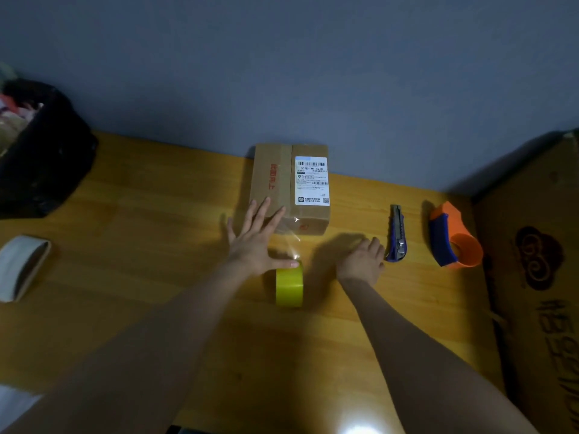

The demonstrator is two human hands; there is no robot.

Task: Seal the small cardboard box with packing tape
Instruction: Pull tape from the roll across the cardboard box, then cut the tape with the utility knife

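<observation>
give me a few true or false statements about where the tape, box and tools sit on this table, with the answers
1. The yellow tape roll stands on the table nearer the person than the small cardboard box. True.
2. The left hand is closed in a fist. False: its fingers are spread, reaching toward the box.
3. The utility knife lies between the right hand and the orange tape dispenser. True.
4. The box carries no label. False: a white shipping label is on top.
5. The right hand holds the knife. False: it rests beside it.
</observation>
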